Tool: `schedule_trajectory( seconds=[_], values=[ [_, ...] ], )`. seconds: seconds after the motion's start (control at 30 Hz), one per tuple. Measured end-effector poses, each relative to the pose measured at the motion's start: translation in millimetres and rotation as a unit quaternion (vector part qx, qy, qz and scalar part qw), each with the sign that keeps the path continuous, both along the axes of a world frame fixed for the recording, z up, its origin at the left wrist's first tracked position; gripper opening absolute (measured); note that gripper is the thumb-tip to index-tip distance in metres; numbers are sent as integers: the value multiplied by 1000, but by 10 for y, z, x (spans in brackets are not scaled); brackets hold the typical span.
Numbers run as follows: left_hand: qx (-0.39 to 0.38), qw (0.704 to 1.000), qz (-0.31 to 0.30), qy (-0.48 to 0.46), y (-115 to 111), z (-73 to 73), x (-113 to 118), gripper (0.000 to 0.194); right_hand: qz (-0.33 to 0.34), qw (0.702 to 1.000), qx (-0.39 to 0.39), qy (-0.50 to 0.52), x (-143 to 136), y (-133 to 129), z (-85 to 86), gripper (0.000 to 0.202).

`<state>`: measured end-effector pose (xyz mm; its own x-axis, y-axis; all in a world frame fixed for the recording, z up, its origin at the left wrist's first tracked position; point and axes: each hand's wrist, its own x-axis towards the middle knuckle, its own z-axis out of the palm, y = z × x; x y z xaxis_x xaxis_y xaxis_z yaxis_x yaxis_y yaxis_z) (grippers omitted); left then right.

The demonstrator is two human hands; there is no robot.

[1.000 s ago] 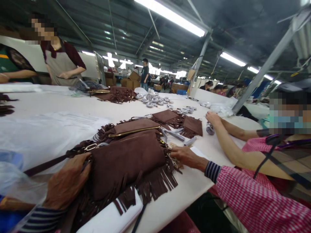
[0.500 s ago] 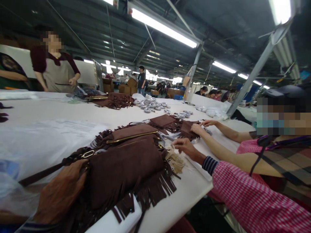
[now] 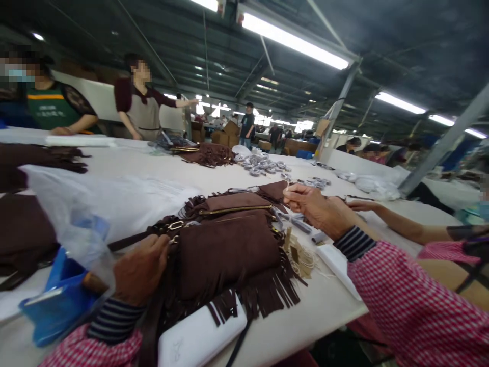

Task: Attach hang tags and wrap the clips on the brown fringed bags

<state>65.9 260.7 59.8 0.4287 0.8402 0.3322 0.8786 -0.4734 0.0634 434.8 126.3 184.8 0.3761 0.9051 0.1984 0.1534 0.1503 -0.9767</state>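
A dark brown fringed handbag [image 3: 229, 255] lies on the white table in front of me, its fringe hanging toward the near edge. My left hand [image 3: 141, 265] is closed at the bag's left side, beside the gold ring [image 3: 174, 225] and strap; its fingertips are partly hidden. Raised beyond the bag's right end, my right hand [image 3: 315, 206] pinches a thin cream string between thumb and fingertips. Below it sits a small pile of tan hang tags [image 3: 301, 260] with cream strings. Another brown bag [image 3: 233, 204] with a gold zip lies just behind.
A white power bank [image 3: 202, 331] lies under the near fringe, with a black cable. At left are a blue bin [image 3: 61, 295], clear plastic [image 3: 76, 204] and more brown bags [image 3: 23, 229]. Grey coiled straps [image 3: 263, 164] lie farther back. A co-worker's arm [image 3: 397, 219] reaches in from the right.
The view has swung left. My right hand has risen from the tag pile with a string in its fingertips. My left hand stays at the bag's left side. A person across the table has stretched out an arm.
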Motion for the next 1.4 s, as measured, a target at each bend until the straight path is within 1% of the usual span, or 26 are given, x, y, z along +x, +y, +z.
schedule_trajectory(
  seconds=[0.1,0.17,0.27,0.37,0.47,0.53,0.6,0.77,0.9,0.97,1.03,1.13,1.2,1.3,1.4],
  values=[
    [-33,997,57,40,-83,30,50,38,32,991,-21,-127,-255,213,22,28],
    [-36,995,82,44,-106,24,88,37,77,972,-25,-221,-464,387,-15,27],
    [-32,995,94,28,-113,-16,139,35,161,924,4,-347,-834,671,-133,26],
    [-22,994,104,15,-112,-51,167,34,230,868,18,-441,-1221,916,-283,23],
    [-18,995,97,6,-101,-66,168,33,261,815,4,-517,-1518,1093,-411,23],
    [-6,997,77,-7,-90,-77,162,31,259,798,-4,-544,-1627,1177,-473,24],
    [16,998,59,-29,-80,-94,158,29,255,799,-2,-545,-1666,1241,-523,25],
    [33,995,62,-71,-30,-111,138,28,271,823,20,-500,-1616,1342,-653,24],
    [37,995,29,-85,68,-103,98,28,288,841,25,-458,-1573,1390,-766,24],
    [3,994,4,-106,135,-126,77,27,291,849,23,-439,-1560,1404,-806,23],
    [-62,988,-27,-138,209,-174,51,26,292,859,17,-420,-1552,1408,-828,21],
    [-161,969,-65,-178,311,-252,6,25,283,874,5,-396,-1557,1399,-837,20],
    [-184,962,-76,-186,346,-268,-20,24,273,879,2,-391,-1572,1391,-837,20],
    [-156,969,-48,-186,320,-205,-33,20,265,875,6,-404,-1597,1384,-836,20],
    [-76,986,-10,-149,233,-94,-10,18,262,863,15,-433,-1626,1363,-810,22]
  ],
)
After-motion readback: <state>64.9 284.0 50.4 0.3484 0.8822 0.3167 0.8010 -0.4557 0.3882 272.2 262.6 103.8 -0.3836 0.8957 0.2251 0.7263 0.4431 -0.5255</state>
